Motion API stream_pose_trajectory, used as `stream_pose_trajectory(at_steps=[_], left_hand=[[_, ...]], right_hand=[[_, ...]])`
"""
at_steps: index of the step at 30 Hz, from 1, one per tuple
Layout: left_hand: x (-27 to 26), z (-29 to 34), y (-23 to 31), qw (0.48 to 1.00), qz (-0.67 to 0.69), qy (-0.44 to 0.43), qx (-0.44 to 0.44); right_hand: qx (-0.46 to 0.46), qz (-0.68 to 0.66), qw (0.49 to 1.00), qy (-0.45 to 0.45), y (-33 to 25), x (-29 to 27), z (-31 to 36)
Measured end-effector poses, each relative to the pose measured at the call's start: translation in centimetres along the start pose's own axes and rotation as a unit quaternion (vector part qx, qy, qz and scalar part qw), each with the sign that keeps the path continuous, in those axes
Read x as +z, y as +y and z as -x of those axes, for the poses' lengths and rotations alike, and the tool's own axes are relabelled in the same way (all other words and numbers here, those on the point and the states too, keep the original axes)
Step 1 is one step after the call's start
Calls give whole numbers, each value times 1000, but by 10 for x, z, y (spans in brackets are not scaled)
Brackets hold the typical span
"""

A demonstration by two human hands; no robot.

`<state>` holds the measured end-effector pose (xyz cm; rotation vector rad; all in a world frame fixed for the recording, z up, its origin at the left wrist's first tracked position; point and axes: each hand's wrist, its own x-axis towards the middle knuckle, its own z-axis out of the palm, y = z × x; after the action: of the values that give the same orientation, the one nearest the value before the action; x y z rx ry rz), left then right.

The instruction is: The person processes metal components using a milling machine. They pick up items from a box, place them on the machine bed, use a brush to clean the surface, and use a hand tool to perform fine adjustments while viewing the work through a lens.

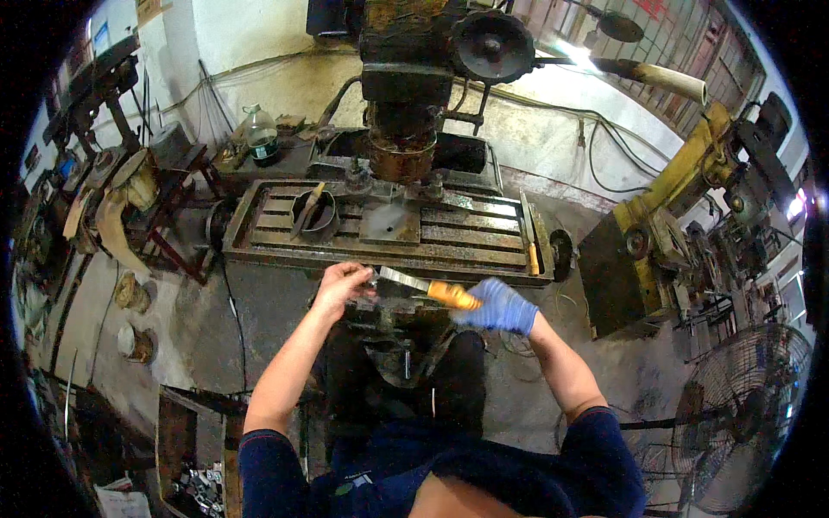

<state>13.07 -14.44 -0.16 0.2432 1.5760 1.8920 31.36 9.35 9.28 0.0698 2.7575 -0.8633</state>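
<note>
Well left of and nearer than the slotted machine bed (pixel 484 235), a crate (pixel 166 445) holds small metal parts. Behind the bed's left end stands a clear bottle (pixel 262 138) with dark liquid. On the bed's left part sits a round pan (pixel 326 226) with a yellow-handled brush leaning in it. Just in front of the bed's front edge, the bare left hand (pixel 345 285) pinches a small piece (pixel 373 280), too blurred to identify. Right of that, also before the bed, is a file (pixel 439 290), its tip close to the piece; the gloved right hand (pixel 496 306) is wrapped around its yellow handle. A second yellow-handled tool (pixel 532 257) lies along the bed's right end.
</note>
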Motion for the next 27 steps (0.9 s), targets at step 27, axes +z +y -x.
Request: stream_pose_trajectory(at_steps=[27], left_hand=[[41, -157, 30, 686, -619, 117, 365]], right_hand=[[114, -15, 953, 282, 116, 75, 22]])
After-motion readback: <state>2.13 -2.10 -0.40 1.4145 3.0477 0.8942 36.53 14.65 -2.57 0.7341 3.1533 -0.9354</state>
